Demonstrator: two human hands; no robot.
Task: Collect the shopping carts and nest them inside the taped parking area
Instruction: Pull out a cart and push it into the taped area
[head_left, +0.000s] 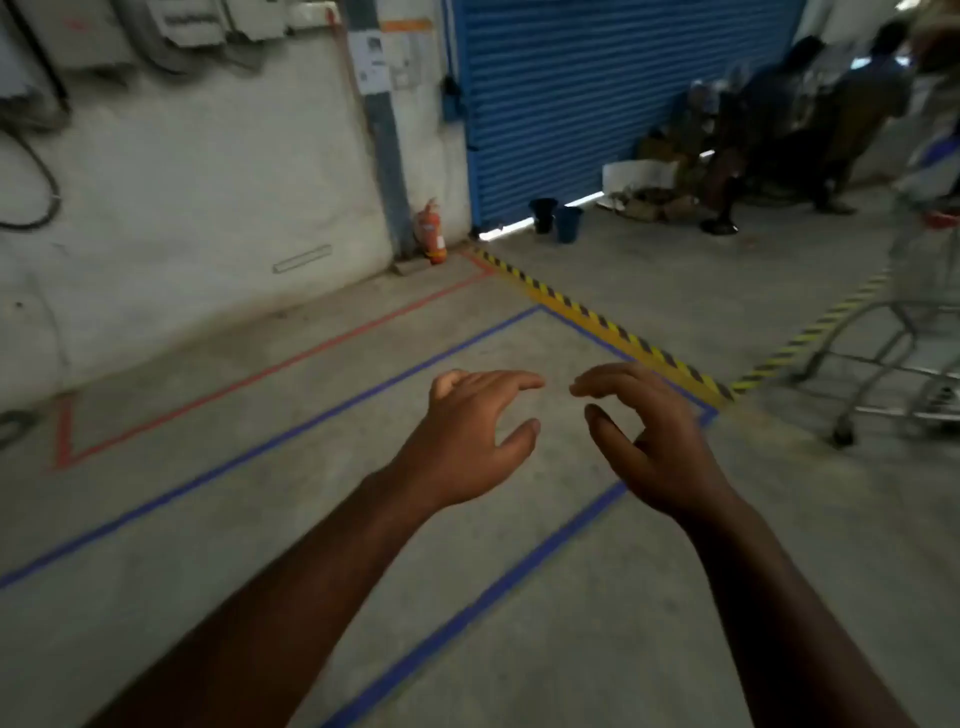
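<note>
Now 2 empty hands, left hand (470, 436) & right hand (657, 441); 1 cart (904, 332).

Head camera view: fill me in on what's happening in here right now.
A person holds both hands out, empty: left hand and right hand hover with loosely curled fingers over a floor bay outlined in blue tape. No cart stands inside it. One shopping cart waits at the right edge, outside the tape, untouched.
</note>
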